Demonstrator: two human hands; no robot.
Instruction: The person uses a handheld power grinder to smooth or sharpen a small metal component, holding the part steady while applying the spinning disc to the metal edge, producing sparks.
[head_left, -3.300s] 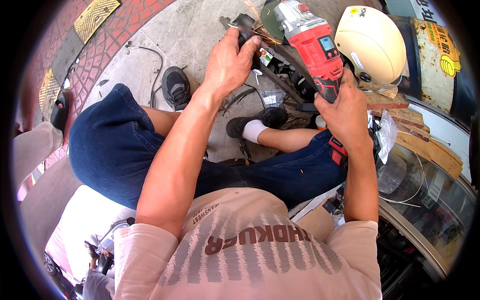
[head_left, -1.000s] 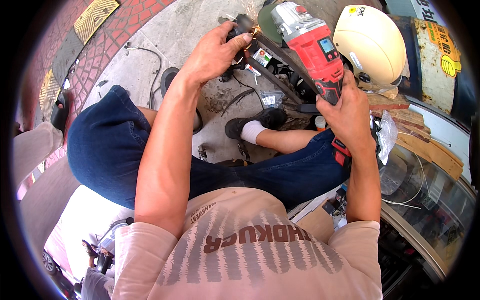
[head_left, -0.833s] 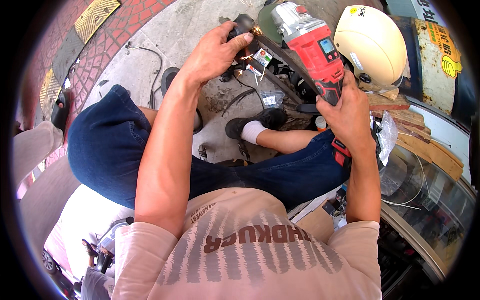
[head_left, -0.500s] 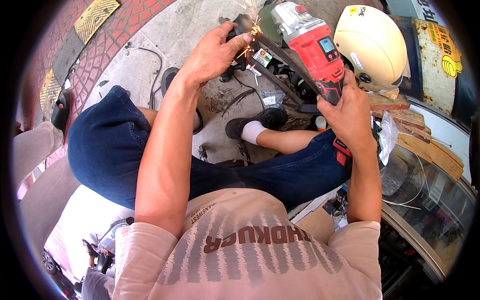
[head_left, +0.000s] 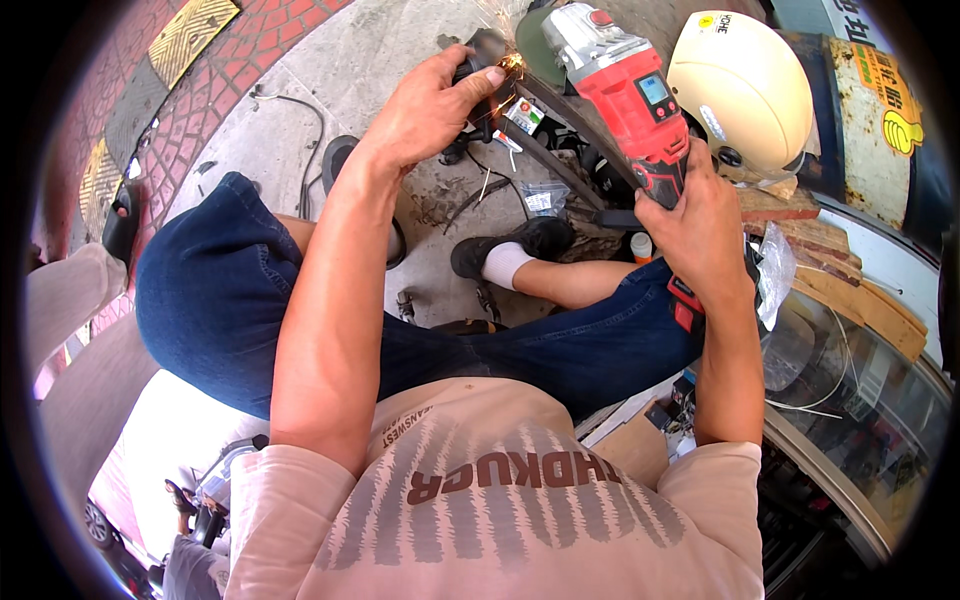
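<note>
My right hand (head_left: 705,225) grips the body of a red and grey cordless angle grinder (head_left: 620,95) that points up and to the left. Its green disc guard (head_left: 540,45) sits at the top of the view. My left hand (head_left: 425,110) holds the grinder's black side handle (head_left: 478,62) near the disc. A few orange sparks (head_left: 512,66) show beside my left thumb, where the disc meets a dark metal bar (head_left: 560,135) running diagonally under the tool. I sit with blue shorts and one black shoe (head_left: 500,250) near the bar.
A cream helmet (head_left: 740,90) lies at the upper right on wooden boards (head_left: 850,290). Small parts, a cable (head_left: 300,130) and a clear bag (head_left: 545,200) lie on the concrete. Red paving with yellow tiles borders the upper left. A glass-topped cabinet (head_left: 860,420) stands to my right.
My left hand moved up from the bar area onto the side handle near the disc. Sparks appeared at the disc. My right hand has stayed on the grinder.
</note>
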